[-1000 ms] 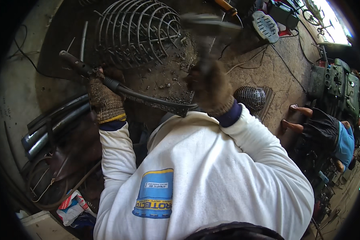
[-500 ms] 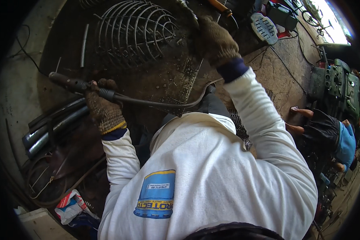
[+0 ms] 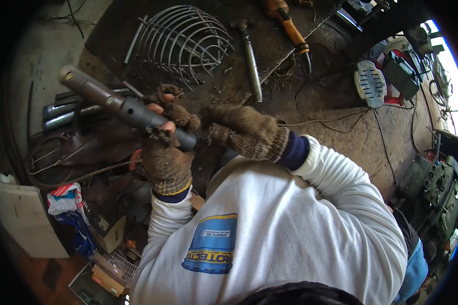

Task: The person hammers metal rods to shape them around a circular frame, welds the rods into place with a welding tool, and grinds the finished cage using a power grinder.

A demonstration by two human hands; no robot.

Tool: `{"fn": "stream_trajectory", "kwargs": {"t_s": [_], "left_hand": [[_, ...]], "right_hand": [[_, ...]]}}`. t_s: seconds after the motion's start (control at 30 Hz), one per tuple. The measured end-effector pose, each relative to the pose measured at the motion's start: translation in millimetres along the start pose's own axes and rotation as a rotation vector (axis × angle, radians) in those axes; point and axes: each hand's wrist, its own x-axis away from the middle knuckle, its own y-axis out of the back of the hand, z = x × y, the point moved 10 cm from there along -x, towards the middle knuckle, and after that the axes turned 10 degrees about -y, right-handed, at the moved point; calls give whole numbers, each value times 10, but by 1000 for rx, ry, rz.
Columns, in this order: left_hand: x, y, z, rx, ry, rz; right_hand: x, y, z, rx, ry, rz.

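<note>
My left hand point(image 3: 168, 157), in a worn brown knit glove with bare fingertips showing, is closed around a dark welding electrode holder point(image 3: 130, 109). The holder slants up to the left over the work surface. At its rear end, my gloved right hand point(image 3: 247, 129) has its fingers curled where the cable joins; the exact grip is partly hidden. Beyond both hands lies a ribbed cage of bent metal rods point(image 3: 185, 43). A hammer point(image 3: 251, 63) with a metal handle rests to the right of that cage, and nobody holds it.
An orange-handled tool point(image 3: 291, 33) lies at the far edge. Metal tubes point(image 3: 74, 119) sit at left, above a plastic bag point(image 3: 66, 199) and boxes. A slotted stool point(image 3: 370, 84) stands right, near loose cables and a green machine point(image 3: 437, 198). Another person's blue shirt point(image 3: 413, 272) shows lower right.
My right hand has come back from the far side, beside the hammer, to the holder's rear end. The left hand has brought the holder nearer. My view has shifted too.
</note>
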Motion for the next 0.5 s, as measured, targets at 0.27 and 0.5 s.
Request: {"fn": "stream_trajectory", "kwargs": {"t_s": [0.27,0.5], "left_hand": [[407,-383,304,-32,105,-132],[525,-189,253,-385,-57,-143]], "right_hand": [[450,2,157,240,453,182],[408,-52,251,368,491,392]]}}
